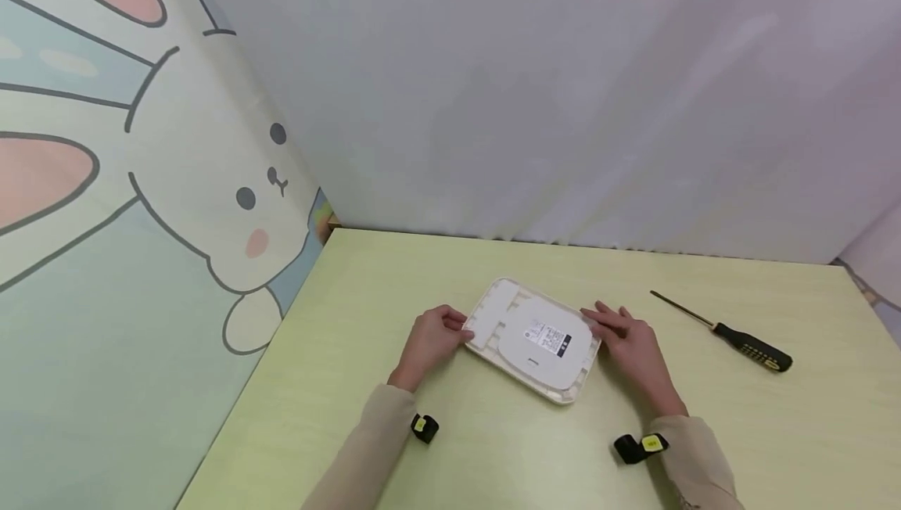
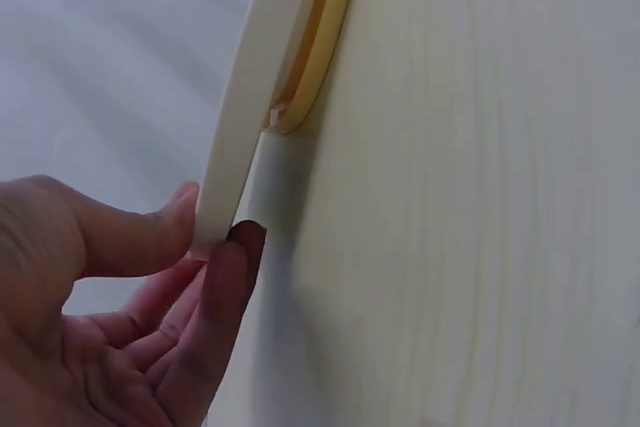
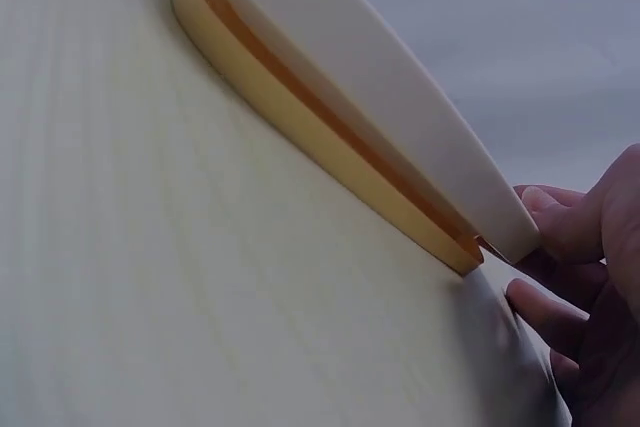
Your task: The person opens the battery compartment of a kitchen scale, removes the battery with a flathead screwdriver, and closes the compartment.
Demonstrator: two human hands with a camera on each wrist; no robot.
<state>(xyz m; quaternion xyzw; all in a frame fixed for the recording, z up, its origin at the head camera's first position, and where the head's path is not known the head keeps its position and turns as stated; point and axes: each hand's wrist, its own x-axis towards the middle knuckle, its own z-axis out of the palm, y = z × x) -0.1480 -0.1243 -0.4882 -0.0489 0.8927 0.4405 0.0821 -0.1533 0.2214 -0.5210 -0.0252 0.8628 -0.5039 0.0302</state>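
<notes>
A flat white device (image 1: 514, 375) with rounded corners lies label side up on the table. Its raised round panel (image 1: 524, 350) carries a printed label (image 1: 547, 337). The left hand (image 1: 431, 342) pinches its left edge, thumb on the upper side and fingertips curled beneath. In the left wrist view, that edge stands above the tabletop. On the opposite edge, the right hand (image 1: 637, 353) grips with thumb and fingers. Both wrist views show a yellow curved part (image 3: 320, 152) under the white body, close against the tabletop. The device's lower face is mostly hidden.
To the right of the right hand lies a screwdriver (image 1: 749, 346) with a black and yellow handle, its shaft pointing away to the left. The pale yellow table (image 1: 394, 267) ends at a grey curtain (image 1: 528, 103) behind. A rabbit picture (image 1: 211, 181) covers the left side.
</notes>
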